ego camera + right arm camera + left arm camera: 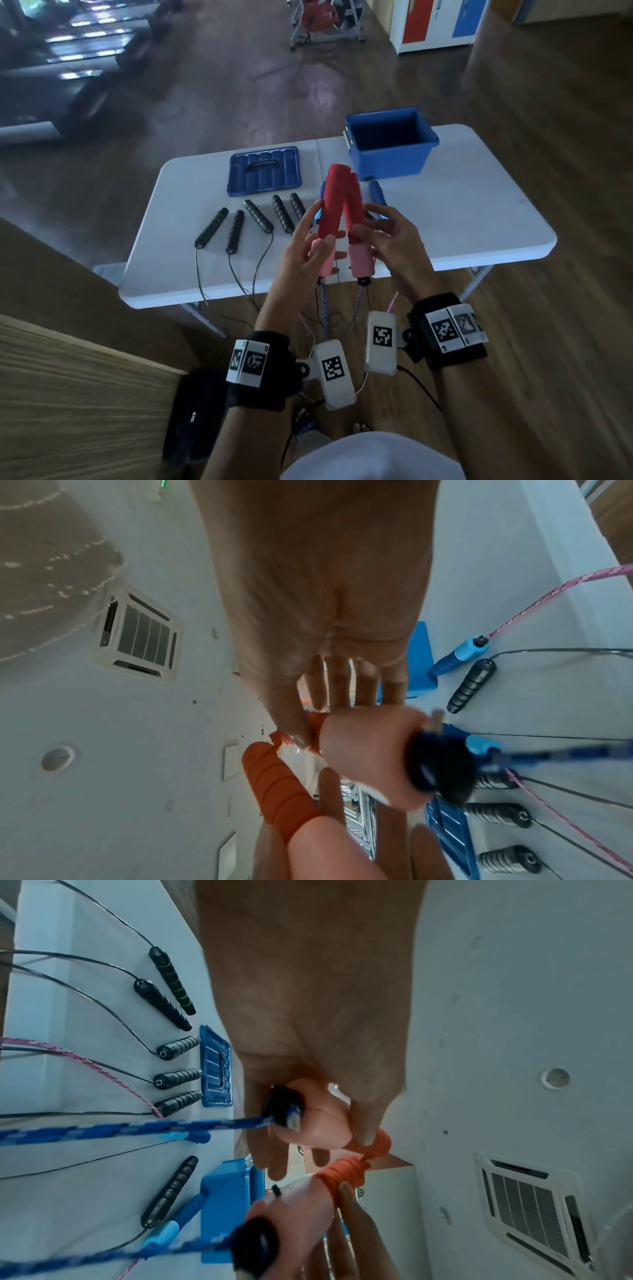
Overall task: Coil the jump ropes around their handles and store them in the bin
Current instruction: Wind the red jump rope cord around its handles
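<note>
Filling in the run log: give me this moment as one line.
left hand: holds red handle | right hand: holds second red handle | rope: uncoiled | bin: open

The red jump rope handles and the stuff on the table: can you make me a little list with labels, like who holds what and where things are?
left hand: holds one red handle
right hand: holds the other red handle
rope: blue and white, hanging down, not coiled
blue bin: open, far right of the white table
bin contents: no rope seen inside
lid: flat on table, left of bin
black handles: in a row on table
</note>
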